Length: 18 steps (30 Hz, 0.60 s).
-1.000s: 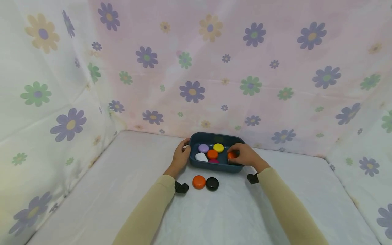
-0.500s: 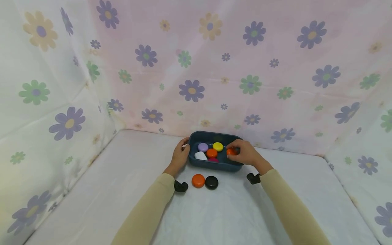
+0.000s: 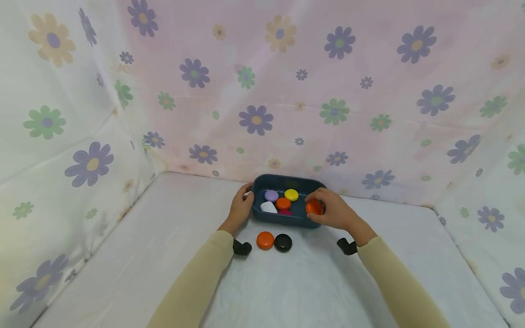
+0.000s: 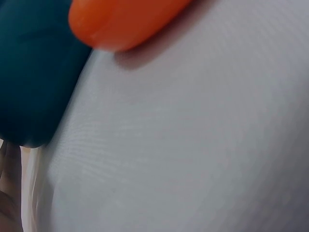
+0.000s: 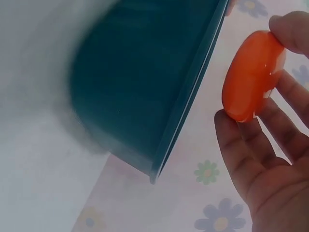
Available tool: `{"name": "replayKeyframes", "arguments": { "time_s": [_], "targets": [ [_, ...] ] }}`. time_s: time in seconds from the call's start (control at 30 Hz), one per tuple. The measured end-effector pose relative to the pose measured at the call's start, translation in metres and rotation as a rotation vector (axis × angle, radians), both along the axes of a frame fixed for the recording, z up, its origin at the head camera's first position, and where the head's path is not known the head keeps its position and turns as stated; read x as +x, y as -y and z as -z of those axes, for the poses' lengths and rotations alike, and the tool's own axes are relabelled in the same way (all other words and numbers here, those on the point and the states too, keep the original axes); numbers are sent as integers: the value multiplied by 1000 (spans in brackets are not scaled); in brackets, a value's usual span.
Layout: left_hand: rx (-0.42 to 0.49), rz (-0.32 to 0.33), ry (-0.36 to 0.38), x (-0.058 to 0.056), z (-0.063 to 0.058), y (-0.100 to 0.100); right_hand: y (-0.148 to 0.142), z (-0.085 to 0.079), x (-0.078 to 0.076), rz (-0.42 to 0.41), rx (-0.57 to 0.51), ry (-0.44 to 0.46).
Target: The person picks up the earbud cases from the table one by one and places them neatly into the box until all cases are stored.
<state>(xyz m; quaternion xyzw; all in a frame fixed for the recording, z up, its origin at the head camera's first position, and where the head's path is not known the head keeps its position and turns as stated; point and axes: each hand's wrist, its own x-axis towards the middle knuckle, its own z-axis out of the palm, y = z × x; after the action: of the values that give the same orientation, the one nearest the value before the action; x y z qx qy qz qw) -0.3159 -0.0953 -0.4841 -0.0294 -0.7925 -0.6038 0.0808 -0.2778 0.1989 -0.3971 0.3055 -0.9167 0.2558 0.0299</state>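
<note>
A dark blue tray stands near the back wall. My left hand holds its left end, fingers curved along the outside. At the opposite end, my right hand pinches a glossy orange disc between thumb and fingertips. The right wrist view shows this orange disc raised past the tray's rim. Inside the tray lie a lilac disc, a yellow disc, another orange disc, a white squarish piece and a partly hidden crimson piece.
In front of the tray, a third orange disc and a black disc lie side by side on the white tabletop. Flower-patterned cloth hangs behind and at both sides. A black wrist mount sits beside the left sleeve.
My right hand has lifted the orange disc from the tray's right end and moved slightly to the right with it. The left hand stays at the tray's left end.
</note>
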Motion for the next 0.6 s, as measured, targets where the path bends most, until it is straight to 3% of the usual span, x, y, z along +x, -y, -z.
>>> {"name": "replayKeyframes", "arguments": {
  "time_s": [0.6],
  "targets": [
    [-8, 7, 1, 0, -2, 0, -2, -1, 32, -152, 88, 86]
  ]
}}
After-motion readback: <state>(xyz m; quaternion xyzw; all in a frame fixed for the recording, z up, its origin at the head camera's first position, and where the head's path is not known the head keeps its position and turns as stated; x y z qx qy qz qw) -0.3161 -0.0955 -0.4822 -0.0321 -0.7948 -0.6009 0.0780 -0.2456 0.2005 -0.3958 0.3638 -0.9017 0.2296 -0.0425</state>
